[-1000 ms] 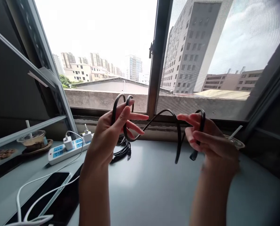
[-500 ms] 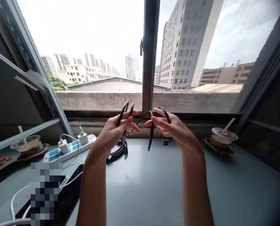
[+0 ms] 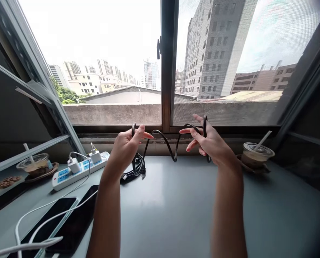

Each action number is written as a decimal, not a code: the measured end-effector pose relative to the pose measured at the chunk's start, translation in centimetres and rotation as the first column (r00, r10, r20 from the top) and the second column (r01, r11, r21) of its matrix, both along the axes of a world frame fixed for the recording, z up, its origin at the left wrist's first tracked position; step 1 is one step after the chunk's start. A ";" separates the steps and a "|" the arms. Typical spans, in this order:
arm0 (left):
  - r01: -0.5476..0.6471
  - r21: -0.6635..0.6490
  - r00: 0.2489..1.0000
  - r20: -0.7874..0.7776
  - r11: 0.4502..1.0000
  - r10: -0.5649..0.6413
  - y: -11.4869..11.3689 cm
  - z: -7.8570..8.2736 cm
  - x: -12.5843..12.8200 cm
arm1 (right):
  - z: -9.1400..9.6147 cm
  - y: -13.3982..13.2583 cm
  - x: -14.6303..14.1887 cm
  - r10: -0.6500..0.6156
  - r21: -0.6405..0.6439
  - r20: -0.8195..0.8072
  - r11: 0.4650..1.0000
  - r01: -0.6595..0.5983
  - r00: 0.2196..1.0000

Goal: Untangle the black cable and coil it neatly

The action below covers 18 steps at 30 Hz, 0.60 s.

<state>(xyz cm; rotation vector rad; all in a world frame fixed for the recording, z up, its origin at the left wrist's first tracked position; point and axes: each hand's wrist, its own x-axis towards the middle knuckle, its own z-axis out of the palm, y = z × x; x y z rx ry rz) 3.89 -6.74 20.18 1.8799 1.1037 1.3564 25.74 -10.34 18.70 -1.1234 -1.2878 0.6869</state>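
A loose black cable [image 3: 164, 138] hangs in a wavy line between my two hands, above the table. My left hand [image 3: 126, 147] has its thumb and fingers closed on one end portion, with a loop standing up over the fingers and dropping below them. Around my right hand [image 3: 207, 141] another loop of the cable passes over the thumb side; the thumb and forefinger pinch the cable while the other fingers are spread. Behind and below my left hand, a coiled black cable [image 3: 141, 166] with a light-coloured plug lies on the table.
At left stand a white power strip [image 3: 80, 172] with two chargers, a lidded drink cup [image 3: 34, 165] and two dark phones [image 3: 76, 222] crossed by white cables [image 3: 49, 218]. Another lidded cup [image 3: 257, 154] is at right. The grey table [image 3: 165, 215] meets a window [image 3: 168, 71].
My hands have moved apart, the right one going further right. The cable between them has opened from tight loops into a longer wave.
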 end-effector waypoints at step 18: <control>0.195 -0.036 0.979 -0.043 0.980 -0.197 -1.7 0.5 0.5 | -0.1 0.8 -2.8 0.145 -0.138 0.255 0.984 -0.113 0.956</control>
